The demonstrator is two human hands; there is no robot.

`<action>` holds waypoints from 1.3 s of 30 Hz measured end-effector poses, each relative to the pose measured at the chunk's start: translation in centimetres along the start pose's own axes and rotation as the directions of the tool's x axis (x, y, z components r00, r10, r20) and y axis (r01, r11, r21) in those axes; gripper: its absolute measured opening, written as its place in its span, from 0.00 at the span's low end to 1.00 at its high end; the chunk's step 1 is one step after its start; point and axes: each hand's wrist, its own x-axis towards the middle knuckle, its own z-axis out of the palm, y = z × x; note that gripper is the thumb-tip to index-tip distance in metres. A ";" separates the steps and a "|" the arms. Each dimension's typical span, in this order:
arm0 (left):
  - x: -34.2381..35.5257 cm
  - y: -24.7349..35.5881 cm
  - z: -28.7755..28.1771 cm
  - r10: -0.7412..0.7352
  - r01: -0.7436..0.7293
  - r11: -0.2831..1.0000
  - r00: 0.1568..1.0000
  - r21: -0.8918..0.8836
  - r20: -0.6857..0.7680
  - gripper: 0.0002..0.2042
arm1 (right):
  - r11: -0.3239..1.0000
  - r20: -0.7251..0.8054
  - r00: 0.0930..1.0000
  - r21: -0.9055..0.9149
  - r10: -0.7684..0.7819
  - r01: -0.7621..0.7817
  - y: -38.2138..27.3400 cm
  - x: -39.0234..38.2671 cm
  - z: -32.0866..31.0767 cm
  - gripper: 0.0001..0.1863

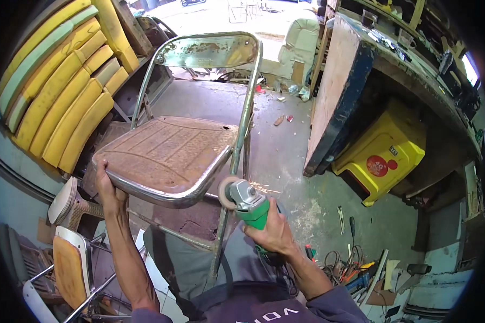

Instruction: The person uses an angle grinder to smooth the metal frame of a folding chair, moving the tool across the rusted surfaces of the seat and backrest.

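A folding metal chair with a rusty, embossed seat and a worn chrome frame stands upright in front of me. My left hand grips the front left corner of its seat. In my right hand is a green angle grinder, its fingers wrapped round the body. The grinder's disc is against the chair's right side tube, below the seat, and orange sparks fly off to the right. The chair's backrest shows peeling, rusted patches.
Yellow foam pads are stacked at the left. A workbench stands at the right, with a yellow plastic stool under it. Tools and cables lie on the floor at lower right. Another folding chair is at lower left.
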 end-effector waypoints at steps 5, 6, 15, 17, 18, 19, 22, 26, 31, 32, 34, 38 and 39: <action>0.0 0.4 0.4 -0.011 0.011 1.000 1.000 0.002 0.017 0.24 | 0.991 -0.022 0.999 0.128 -0.040 0.043 1.2 -1.8 1.4 0.40; -0.3 0.5 0.9 -0.011 0.011 1.000 1.000 0.016 -0.023 0.24 | 0.984 -0.029 0.999 0.174 -0.038 0.043 0.9 -1.9 1.4 0.40; 1.3 0.1 -0.6 -0.075 0.075 0.997 0.996 -0.010 0.054 0.27 | 0.995 0.028 0.998 0.085 -0.048 0.045 2.6 -2.3 1.2 0.42; 1.2 -0.1 -0.7 -0.092 0.095 0.995 0.993 -0.031 0.079 0.27 | 0.989 -0.025 1.000 0.148 0.008 -0.004 2.0 -1.0 0.5 0.45; 1.0 -0.1 -0.3 -0.083 0.085 0.996 0.993 -0.029 0.078 0.26 | 0.983 -0.050 0.998 0.181 0.039 -0.029 1.5 0.0 -0.2 0.46; 1.0 0.0 0.0 -0.068 0.070 0.997 0.994 -0.031 0.080 0.26 | 0.986 -0.065 0.991 0.134 0.113 -0.104 0.1 0.7 -1.3 0.44; 0.8 -0.2 -0.9 -0.015 0.018 0.999 0.998 -0.037 0.068 0.25 | 1.000 -0.034 0.999 0.015 0.000 0.000 0.2 1.5 -2.6 0.43; 0.3 -0.4 -2.3 -0.017 0.022 0.998 0.997 -0.066 0.081 0.25 | 0.994 -0.089 0.991 0.034 -0.104 0.107 1.2 0.1 -1.3 0.46; -1.9 0.5 -1.0 -0.068 0.069 0.997 0.997 -0.034 0.044 0.27 | 0.989 -0.204 0.973 0.118 0.109 -0.086 2.1 1.1 -2.5 0.43; -2.4 0.7 -0.9 -0.067 0.067 0.997 0.998 -0.027 0.020 0.27 | 0.987 -0.231 0.968 0.146 0.097 -0.064 2.8 0.7 -2.4 0.43; -2.6 1.0 -1.8 -0.160 0.170 0.978 0.983 -0.122 0.088 0.29 | 0.980 -0.278 0.957 0.195 0.083 -0.029 4.0 -0.2 -2.3 0.43; -2.8 0.3 -2.3 -0.156 0.225 0.930 0.958 -0.291 0.241 0.30 | 0.944 -0.268 0.942 0.312 0.200 -0.112 4.1 -2.4 -3.2 0.39; -2.7 0.0 -2.4 -0.146 0.213 0.929 0.962 -0.302 0.231 0.29 | 0.942 -0.302 0.930 0.317 0.208 -0.108 4.8 -3.0 -2.9 0.37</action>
